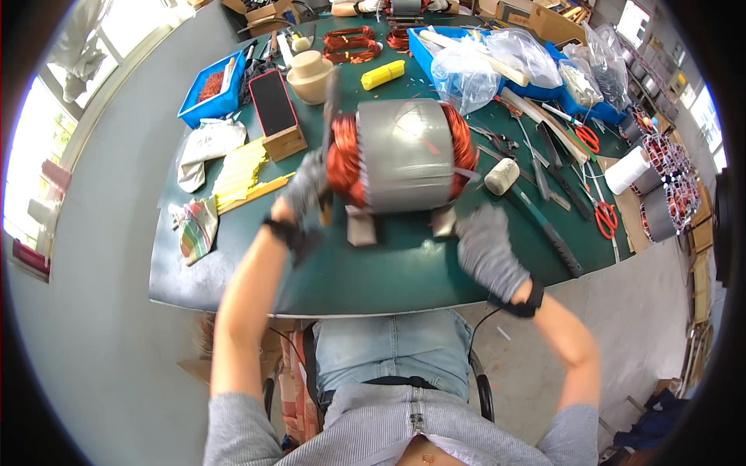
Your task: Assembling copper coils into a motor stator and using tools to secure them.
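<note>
A motor stator [408, 151], a grey cylinder with copper windings bulging from both ends, lies on its side across two small blocks [361, 227]. Close against its left end is my left hand [309, 186] in a grey glove, smeared by motion. It is closed around a long, upright, blurred tool [332, 101] whose kind I cannot make out. My right hand [491, 250], also gloved, rests near the right block [444, 222], fingers loosely extended, with nothing visible in it. A white-headed mallet [503, 177] with a dark green handle lies just right of the stator.
On the green table [373, 283] lie a phone [273, 105] against a wooden block, yellow strips [239, 172], copper coils [350, 45] and a blue bin [211, 89]. Rightward are red-handled scissors [605, 220], files, and plastic bags [466, 78]. Another person's hands [350, 8] work at the far edge.
</note>
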{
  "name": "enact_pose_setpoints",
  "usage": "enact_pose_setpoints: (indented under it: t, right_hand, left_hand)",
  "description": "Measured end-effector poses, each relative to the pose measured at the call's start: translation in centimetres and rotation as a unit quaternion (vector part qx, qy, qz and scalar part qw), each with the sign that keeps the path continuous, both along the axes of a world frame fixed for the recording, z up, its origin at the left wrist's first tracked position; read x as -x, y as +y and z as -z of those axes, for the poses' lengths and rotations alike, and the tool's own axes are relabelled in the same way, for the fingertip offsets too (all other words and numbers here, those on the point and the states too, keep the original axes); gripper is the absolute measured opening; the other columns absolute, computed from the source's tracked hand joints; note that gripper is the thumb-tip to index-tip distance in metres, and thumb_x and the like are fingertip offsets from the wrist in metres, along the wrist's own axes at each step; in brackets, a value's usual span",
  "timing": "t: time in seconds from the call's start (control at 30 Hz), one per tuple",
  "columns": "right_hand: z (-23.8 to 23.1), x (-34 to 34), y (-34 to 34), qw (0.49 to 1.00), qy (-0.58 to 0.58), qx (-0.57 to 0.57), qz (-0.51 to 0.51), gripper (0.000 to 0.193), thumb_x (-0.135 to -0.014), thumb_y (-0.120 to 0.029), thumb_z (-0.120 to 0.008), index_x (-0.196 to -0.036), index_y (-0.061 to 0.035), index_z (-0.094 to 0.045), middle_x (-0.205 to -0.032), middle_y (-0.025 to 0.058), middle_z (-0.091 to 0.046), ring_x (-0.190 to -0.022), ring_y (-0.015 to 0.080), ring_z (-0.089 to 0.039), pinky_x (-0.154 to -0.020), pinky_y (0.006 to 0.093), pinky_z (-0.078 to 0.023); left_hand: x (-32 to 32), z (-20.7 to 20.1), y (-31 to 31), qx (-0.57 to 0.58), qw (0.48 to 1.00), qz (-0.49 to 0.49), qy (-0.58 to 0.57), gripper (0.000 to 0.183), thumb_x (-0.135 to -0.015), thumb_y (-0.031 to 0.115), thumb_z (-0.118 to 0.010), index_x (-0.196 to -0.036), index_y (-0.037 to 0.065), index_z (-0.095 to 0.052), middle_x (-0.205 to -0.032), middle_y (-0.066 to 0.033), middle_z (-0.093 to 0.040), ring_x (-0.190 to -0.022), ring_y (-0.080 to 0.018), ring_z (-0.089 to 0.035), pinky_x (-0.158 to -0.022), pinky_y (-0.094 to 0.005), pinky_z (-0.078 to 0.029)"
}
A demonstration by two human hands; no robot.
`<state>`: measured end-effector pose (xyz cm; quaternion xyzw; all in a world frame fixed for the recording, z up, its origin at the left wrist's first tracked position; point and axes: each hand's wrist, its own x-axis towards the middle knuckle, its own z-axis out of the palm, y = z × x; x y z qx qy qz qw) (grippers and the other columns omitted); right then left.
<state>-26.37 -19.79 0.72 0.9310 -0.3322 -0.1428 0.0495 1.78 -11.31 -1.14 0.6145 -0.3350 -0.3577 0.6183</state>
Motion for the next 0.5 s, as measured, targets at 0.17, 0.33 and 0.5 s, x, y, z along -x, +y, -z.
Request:
enact_pose_setpoints:
  t: [0.17, 0.33, 0.5]
  right_hand:
    - [3.6, 0.5, 3.3, 0.957, -0.236, 0.036, -0.165, 0.029, -0.078, -0.015, -0.047, -0.102, -0.0106, -0.061, -0.095, 0.0148, -0.062, -0.101, 0.0312, -0.053, -0.084, 0.0448, -0.042]
    - [6.2, 0.8, -7.7, 0.954, -0.297, 0.032, -0.035, 0.049, -0.075, -0.016, -0.054, -0.121, -0.0017, -0.045, -0.115, 0.0173, -0.048, -0.107, 0.0348, -0.046, -0.094, 0.039, -0.039]
    - [6.4, -2.2, -8.9, 0.869, -0.439, -0.223, -0.049, 0.038, -0.075, 0.001, -0.047, -0.113, 0.0015, -0.047, -0.101, 0.0171, -0.047, -0.095, 0.0307, -0.048, -0.087, 0.0324, -0.039]
  left_hand:
    - [-7.5, 0.0, -3.1, -0.178, 0.874, 0.139, -0.43, 0.017, -0.087, 0.013, -0.05, -0.1, 0.014, -0.061, -0.074, -0.0006, -0.058, -0.058, -0.0131, -0.053, -0.053, -0.0248, -0.042]
    - [0.3, 2.9, 4.3, -0.036, 0.992, -0.117, 0.015, 0.017, -0.084, 0.023, -0.06, -0.085, 0.007, -0.057, -0.066, 0.0045, -0.048, -0.058, -0.005, -0.042, -0.051, -0.0225, -0.035]
    - [6.9, 3.7, 5.7, 0.046, 0.976, -0.195, 0.092, 0.025, -0.085, 0.019, -0.062, -0.106, 0.006, -0.06, -0.076, 0.0097, -0.048, -0.066, -0.0024, -0.04, -0.058, -0.0185, -0.034]
